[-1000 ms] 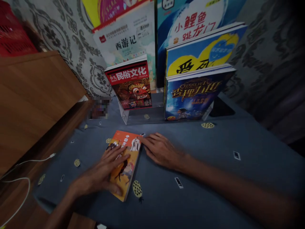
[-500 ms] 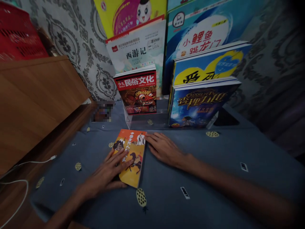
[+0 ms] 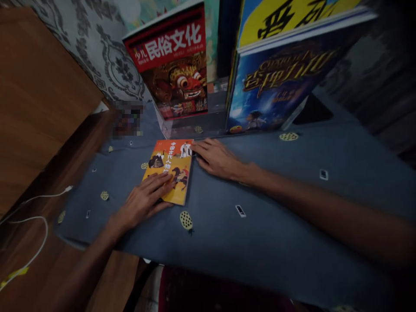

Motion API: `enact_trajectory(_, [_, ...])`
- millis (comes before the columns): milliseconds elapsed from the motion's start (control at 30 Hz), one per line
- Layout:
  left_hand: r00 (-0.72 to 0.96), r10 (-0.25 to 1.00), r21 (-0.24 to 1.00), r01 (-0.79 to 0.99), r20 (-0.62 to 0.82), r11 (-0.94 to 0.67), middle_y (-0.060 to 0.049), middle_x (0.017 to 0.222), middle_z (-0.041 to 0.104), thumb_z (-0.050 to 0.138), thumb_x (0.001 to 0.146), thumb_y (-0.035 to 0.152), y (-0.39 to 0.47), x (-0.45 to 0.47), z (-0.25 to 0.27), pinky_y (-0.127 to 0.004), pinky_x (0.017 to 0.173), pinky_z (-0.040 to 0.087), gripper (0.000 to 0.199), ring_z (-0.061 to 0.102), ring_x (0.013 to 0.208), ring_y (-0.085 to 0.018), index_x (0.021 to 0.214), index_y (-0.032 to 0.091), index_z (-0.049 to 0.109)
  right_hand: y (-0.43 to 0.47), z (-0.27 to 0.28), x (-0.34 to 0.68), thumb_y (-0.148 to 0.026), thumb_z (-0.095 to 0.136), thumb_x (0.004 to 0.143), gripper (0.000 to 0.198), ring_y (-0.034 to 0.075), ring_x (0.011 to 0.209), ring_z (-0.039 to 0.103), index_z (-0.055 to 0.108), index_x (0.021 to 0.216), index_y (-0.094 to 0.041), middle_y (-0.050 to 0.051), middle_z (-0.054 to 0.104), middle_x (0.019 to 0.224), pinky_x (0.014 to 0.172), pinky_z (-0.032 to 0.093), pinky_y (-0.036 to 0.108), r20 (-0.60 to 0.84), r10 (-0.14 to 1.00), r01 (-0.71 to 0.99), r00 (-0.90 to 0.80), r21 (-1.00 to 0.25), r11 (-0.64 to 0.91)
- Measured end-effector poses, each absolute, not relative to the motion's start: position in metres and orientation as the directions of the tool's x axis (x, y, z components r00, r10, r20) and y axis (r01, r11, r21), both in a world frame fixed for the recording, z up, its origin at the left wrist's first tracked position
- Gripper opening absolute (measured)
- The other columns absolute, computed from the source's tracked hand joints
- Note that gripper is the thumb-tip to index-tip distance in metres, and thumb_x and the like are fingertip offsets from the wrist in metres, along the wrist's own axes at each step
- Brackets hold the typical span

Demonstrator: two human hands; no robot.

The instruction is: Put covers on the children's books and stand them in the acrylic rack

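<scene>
The orange book is now lain squarer and nearer the clear stand at 12 o'clock than a second ago, flat on the blue-clothed worktop. Its lower left corner is pressed by the flat, unclenched left hand. The right hand (fingers spread, grasping nothing) is kept against its 3 o'clock edge, so the book appears to be slid forward rather than lifted.

A single head-worn view looks forward and steeply down, close over the blue-clothed table. Beyond the table's far edge, upright books fill the top of the picture.
</scene>
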State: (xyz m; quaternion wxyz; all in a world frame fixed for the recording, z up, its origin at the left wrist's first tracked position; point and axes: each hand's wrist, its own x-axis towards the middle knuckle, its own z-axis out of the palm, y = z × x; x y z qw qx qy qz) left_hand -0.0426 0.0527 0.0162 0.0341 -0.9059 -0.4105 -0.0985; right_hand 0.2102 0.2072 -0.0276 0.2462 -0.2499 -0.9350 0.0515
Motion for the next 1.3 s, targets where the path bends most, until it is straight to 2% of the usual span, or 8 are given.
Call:
enact_trajectory(133, [0.652,0.714,-0.02,0.742,0.255,-0.671,-0.013,0.142,0.059,0.053,0.1,0.038,0.051,-0.038,0.015,-0.049,0.107,0.051,0.05,0.054,0.135,-0.025,0.146,0.02,0.045,0.199,-0.031,0.211,-0.014,0.05,0.09,0.038,0.031,0.121,0.054,0.062,0.126,-0.015,0.015,0.066,0.129,0.099,0.043,0.051,0.511,0.423,0.359,-0.748,-0.225,0.906])
enact_trajectory(233, [0.658,0.705,-0.032,0.737,0.267,-0.675,-0.013,0.141,0.06,0.053,0.1,0.036,0.051,-0.038,0.014,-0.049,0.107,0.052,0.048,0.054,0.134,-0.025,0.144,0.019,0.046,0.189,-0.031,0.21,-0.014,0.05,0.09,0.035,0.031,0.12,0.055,0.065,0.121,-0.014,0.015,0.068,0.126,0.098,0.045,0.051,0.541,0.393,0.311,-0.744,-0.24,0.92])
enact_trajectory(400, [0.645,0.718,-0.009,0.746,0.26,-0.666,-0.013,0.141,0.059,0.05,0.102,0.033,0.05,-0.039,0.013,-0.05,0.108,0.051,0.044,0.053,0.136,-0.025,0.143,0.018,0.049,0.168,-0.026,0.209,-0.013,0.048,0.092,0.032,0.03,0.119,0.057,0.069,0.116,-0.012,0.016,0.069,0.122,0.099,0.048,0.051,0.542,0.395,0.257,-0.742,-0.314,0.914])
enact_trajectory(567, [0.639,0.724,0.02,0.746,0.259,-0.665,-0.011,0.144,0.058,0.049,0.102,0.029,0.049,-0.039,0.013,-0.05,0.11,0.049,0.047,0.05,0.138,-0.024,0.149,0.023,0.042,0.149,-0.02,0.21,-0.01,0.047,0.092,0.035,0.027,0.121,0.056,0.068,0.12,-0.017,0.01,0.071,0.119,0.102,0.049,0.052,0.521,0.396,0.189,-0.756,-0.406,0.894])
enact_trajectory(933, [0.638,0.722,0.021,0.745,0.269,-0.666,-0.011,0.144,0.058,0.048,0.102,0.025,0.048,-0.038,0.013,-0.048,0.111,0.048,0.046,0.049,0.139,-0.024,0.147,0.023,0.044,0.119,-0.018,0.217,-0.01,0.049,0.094,0.033,0.026,0.123,0.057,0.067,0.121,-0.014,0.011,0.071,0.121,0.105,0.049,0.048,0.541,0.345,0.079,-0.767,-0.453,0.888])
enact_trajectory(1067, [0.633,0.723,0.028,0.747,0.277,-0.664,-0.011,0.144,0.057,0.05,0.102,0.029,0.047,-0.038,0.01,-0.051,0.111,0.046,0.048,0.048,0.14,-0.025,0.149,0.023,0.041,0.11,-0.014,0.222,-0.01,0.048,0.095,0.035,0.025,0.125,0.054,0.065,0.124,-0.018,0.009,0.07,0.123,0.105,0.046,0.05,0.517,0.276,0.042,-0.81,-0.418,0.907])
enact_trajectory(1200, [0.628,0.728,0.049,0.747,0.276,-0.663,-0.01,0.147,0.055,0.052,0.101,0.031,0.047,-0.038,0.008,-0.052,0.113,0.045,0.054,0.047,0.141,-0.026,0.153,0.026,0.036,0.104,-0.011,0.224,-0.012,0.05,0.096,0.028,0.029,0.126,0.053,0.068,0.118,-0.015,0.014,0.069,0.121,0.101,0.046,0.052,0.475,0.18,0.041,-0.862,-0.288,0.957])
enact_trajectory(1300, [0.625,0.732,0.044,0.752,0.27,-0.658,-0.011,0.147,0.054,0.054,0.1,0.034,0.045,-0.037,0.008,-0.052,0.113,0.044,0.059,0.046,0.141,-0.026,0.154,0.025,0.032,0.101,-0.011,0.224,-0.015,0.052,0.097,0.022,0.03,0.125,0.054,0.07,0.109,-0.012,0.016,0.069,0.12,0.099,0.047,0.05,0.46,0.155,0.067,-0.874,-0.202,0.977])
